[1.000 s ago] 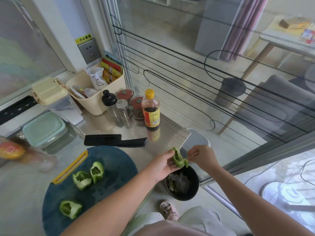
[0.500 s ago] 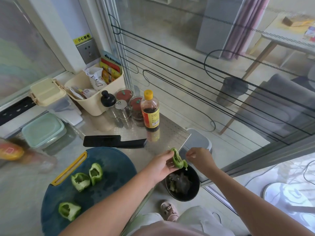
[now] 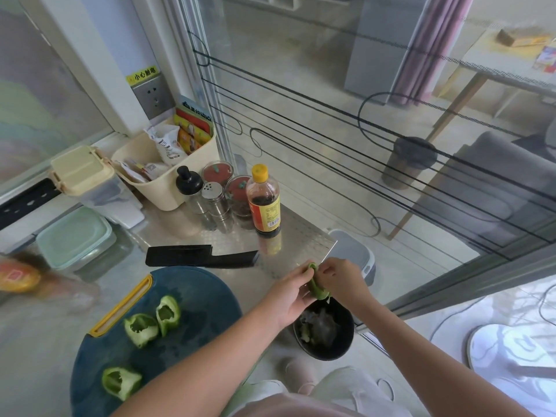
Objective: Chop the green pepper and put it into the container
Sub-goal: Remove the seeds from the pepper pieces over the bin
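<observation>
My left hand (image 3: 290,291) grips a green pepper piece (image 3: 316,285) past the counter's front right corner, above a black bin (image 3: 346,341) on the floor that holds scraps. My right hand (image 3: 341,276) pinches the inner side of that same piece. Three more hollowed pepper pieces (image 3: 141,326) (image 3: 168,311) (image 3: 120,382) lie on the dark blue round cutting board (image 3: 195,296). A black cleaver (image 3: 201,256) lies flat on the steel counter behind the board. A pale green lidded container (image 3: 75,237) sits at the left.
Behind the knife stand a soy sauce bottle (image 3: 264,203), two spice jars (image 3: 239,194), a shaker (image 3: 214,197) and a cream basket (image 3: 162,179) of packets. A grey pedal bin (image 3: 353,254) stands beyond the counter corner. A glass door runs along the right.
My right hand has closed in on the pepper piece and now pinches it. Both hands stay over the black bin.
</observation>
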`<state>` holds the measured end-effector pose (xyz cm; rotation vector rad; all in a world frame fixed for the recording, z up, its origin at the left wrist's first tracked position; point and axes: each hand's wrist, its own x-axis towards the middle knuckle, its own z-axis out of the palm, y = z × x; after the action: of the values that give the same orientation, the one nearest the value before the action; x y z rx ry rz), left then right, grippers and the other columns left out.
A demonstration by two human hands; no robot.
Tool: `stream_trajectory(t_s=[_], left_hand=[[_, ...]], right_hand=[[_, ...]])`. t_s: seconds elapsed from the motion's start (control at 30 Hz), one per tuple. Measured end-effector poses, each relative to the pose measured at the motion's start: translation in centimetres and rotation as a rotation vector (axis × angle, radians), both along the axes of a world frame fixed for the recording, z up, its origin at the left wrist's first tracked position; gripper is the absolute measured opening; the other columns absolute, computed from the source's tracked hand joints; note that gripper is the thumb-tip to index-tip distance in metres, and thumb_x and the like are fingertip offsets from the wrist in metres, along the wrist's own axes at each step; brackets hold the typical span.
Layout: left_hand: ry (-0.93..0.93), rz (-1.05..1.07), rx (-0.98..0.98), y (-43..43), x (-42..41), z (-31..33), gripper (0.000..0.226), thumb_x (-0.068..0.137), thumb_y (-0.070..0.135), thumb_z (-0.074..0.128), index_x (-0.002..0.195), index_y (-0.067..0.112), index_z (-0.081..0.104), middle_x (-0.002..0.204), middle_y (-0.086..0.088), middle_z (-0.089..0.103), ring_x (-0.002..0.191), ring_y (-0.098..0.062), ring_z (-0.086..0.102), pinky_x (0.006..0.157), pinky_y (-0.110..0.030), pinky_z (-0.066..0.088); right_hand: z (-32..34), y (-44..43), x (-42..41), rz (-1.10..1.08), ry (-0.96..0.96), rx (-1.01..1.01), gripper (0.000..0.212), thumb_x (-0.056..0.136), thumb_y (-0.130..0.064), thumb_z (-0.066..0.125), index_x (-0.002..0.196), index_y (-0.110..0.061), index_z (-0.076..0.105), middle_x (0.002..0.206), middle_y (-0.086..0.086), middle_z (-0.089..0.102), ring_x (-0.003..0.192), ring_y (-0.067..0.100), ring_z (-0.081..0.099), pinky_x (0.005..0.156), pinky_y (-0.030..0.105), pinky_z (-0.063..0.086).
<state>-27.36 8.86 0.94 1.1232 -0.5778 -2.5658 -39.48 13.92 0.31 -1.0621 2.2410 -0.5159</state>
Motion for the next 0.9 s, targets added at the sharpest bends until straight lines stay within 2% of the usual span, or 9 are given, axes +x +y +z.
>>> stream_trajectory(t_s=[0.07, 0.17, 0.23, 0.33, 0.47, 0.57, 0.67, 0.8, 0.9], left_hand=[[-0.001, -0.004, -0.019, 0.1, -0.3, 0.0, 0.023, 0.098, 0.006, 0.040, 0.112, 0.011, 0.059, 0.090, -0.006, 0.071, 0.079, -0.017, 0.065, 0.067, -0.031, 0.056], [-0.006, -0.020, -0.048, 0.5, -0.5, 0.0, 0.025, 0.098, 0.005, 0.039, 0.099, 0.014, 0.063, 0.083, -0.005, 0.071, 0.072, -0.018, 0.062, 0.068, -0.031, 0.052], [-0.012, -0.029, -0.056, 0.7, -0.4, -0.1, 0.025, 0.098, 0.004, 0.040, 0.100, 0.016, 0.062, 0.083, -0.003, 0.071, 0.071, -0.019, 0.059, 0.064, -0.029, 0.052], [-0.019, -0.066, -0.068, 1.0, -0.2, -0.5, 0.027, 0.097, 0.005, 0.040, 0.101, 0.018, 0.064, 0.087, 0.001, 0.073, 0.073, -0.015, 0.060, 0.068, -0.028, 0.049], [-0.008, -0.113, -0.081, 1.1, 0.0, -0.3, 0.029, 0.098, 0.003, 0.038, 0.101, 0.018, 0.062, 0.088, 0.005, 0.074, 0.081, -0.012, 0.062, 0.071, -0.027, 0.052], [0.011, -0.121, -0.084, 0.7, 0.2, 0.0, 0.027, 0.097, 0.002, 0.039, 0.105, 0.015, 0.061, 0.090, 0.002, 0.075, 0.084, -0.011, 0.067, 0.077, -0.029, 0.053], [0.044, -0.110, -0.073, 0.2, 0.3, 0.1, 0.031, 0.096, 0.002, 0.042, 0.123, 0.008, 0.055, 0.110, -0.009, 0.069, 0.100, -0.018, 0.065, 0.080, -0.034, 0.054], [0.050, -0.093, -0.061, 0.3, -0.1, 0.3, 0.032, 0.096, 0.001, 0.041, 0.125, 0.010, 0.053, 0.104, -0.007, 0.071, 0.095, -0.016, 0.066, 0.073, -0.030, 0.055], [0.060, -0.084, -0.057, 0.3, -0.2, 0.4, 0.039, 0.096, 0.001, 0.041, 0.133, 0.007, 0.047, 0.107, -0.009, 0.070, 0.097, -0.018, 0.066, 0.075, -0.031, 0.055]], right_hand=[[-0.1, -0.2, 0.1, -0.031, -0.011, -0.003, 0.012, 0.086, -0.028, 0.058, 0.083, -0.019, 0.065, 0.076, -0.007, 0.065, 0.072, 0.011, 0.063, 0.068, 0.022, 0.052], [-0.2, -0.3, -0.2, -0.035, -0.017, 0.042, 0.008, 0.083, -0.026, 0.061, 0.083, -0.021, 0.066, 0.070, -0.013, 0.060, 0.064, 0.002, 0.057, 0.059, 0.015, 0.047], [-0.3, -0.2, -0.4, -0.023, -0.031, 0.063, 0.007, 0.081, -0.024, 0.064, 0.085, -0.021, 0.069, 0.071, -0.014, 0.060, 0.066, 0.002, 0.057, 0.059, 0.012, 0.045], [-0.4, 0.0, -0.5, 0.035, -0.025, 0.085, 0.010, 0.079, -0.022, 0.067, 0.088, -0.019, 0.071, 0.073, -0.013, 0.060, 0.069, 0.002, 0.057, 0.057, 0.007, 0.040], [-0.1, 0.1, -0.5, 0.037, -0.046, 0.075, 0.004, 0.077, -0.018, 0.066, 0.076, -0.022, 0.067, 0.064, -0.014, 0.056, 0.059, -0.001, 0.051, 0.049, 0.007, 0.034], [0.1, 0.2, -0.8, 0.082, -0.069, 0.055, 0.007, 0.078, -0.016, 0.064, 0.077, -0.022, 0.068, 0.070, -0.008, 0.062, 0.065, 0.005, 0.058, 0.056, 0.009, 0.041], [0.3, 0.5, -1.2, 0.087, -0.123, 0.004, 0.008, 0.076, -0.015, 0.068, 0.077, -0.022, 0.069, 0.077, -0.005, 0.068, 0.077, 0.012, 0.065, 0.072, 0.019, 0.053], [0.6, 0.5, -1.3, 0.075, -0.074, -0.034, 0.008, 0.078, -0.012, 0.067, 0.080, -0.017, 0.072, 0.076, -0.006, 0.066, 0.078, 0.013, 0.065, 0.074, 0.022, 0.054], [0.9, 0.5, -1.4, 0.077, -0.084, -0.049, 0.009, 0.076, -0.012, 0.068, 0.077, -0.021, 0.070, 0.077, -0.005, 0.067, 0.077, 0.013, 0.067, 0.075, 0.025, 0.055]])
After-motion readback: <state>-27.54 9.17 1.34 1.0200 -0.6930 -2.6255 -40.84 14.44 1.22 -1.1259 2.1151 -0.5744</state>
